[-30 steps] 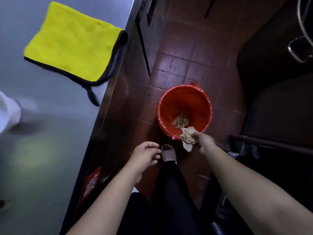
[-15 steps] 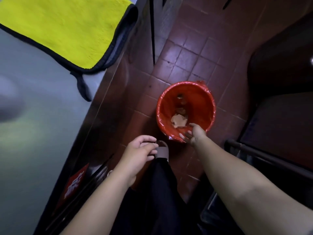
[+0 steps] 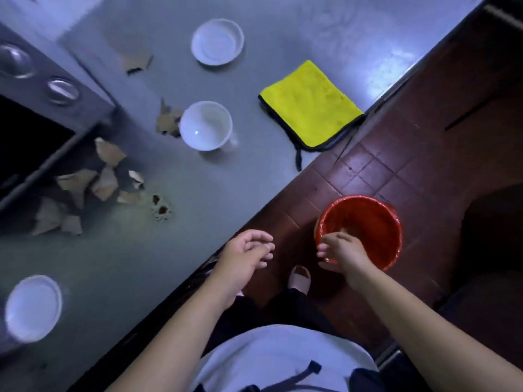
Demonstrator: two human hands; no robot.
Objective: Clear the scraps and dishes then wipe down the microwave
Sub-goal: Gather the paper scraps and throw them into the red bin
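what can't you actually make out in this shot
Head view only:
- Inside of the red bucket: the right hand covers its near side, and blur hides what lies in it.
- Microwave: cut off by the left edge; its interior is black.
- Brown spots on the counter: too small to identify.
- Near-left saucer: motion-blurred.
- Left hand: curled and empty-looking, palm partly hidden.

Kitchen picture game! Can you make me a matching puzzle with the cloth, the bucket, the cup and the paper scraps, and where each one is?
Things:
1. yellow cloth
2. red bucket
3. white cup
4. paper scraps

Places:
A. on the tiled floor, under the right hand
B. piled beside the microwave
C. at the counter's edge
D. mid-counter, between two saucers

Pairs: 1-C, 2-A, 3-D, 4-B
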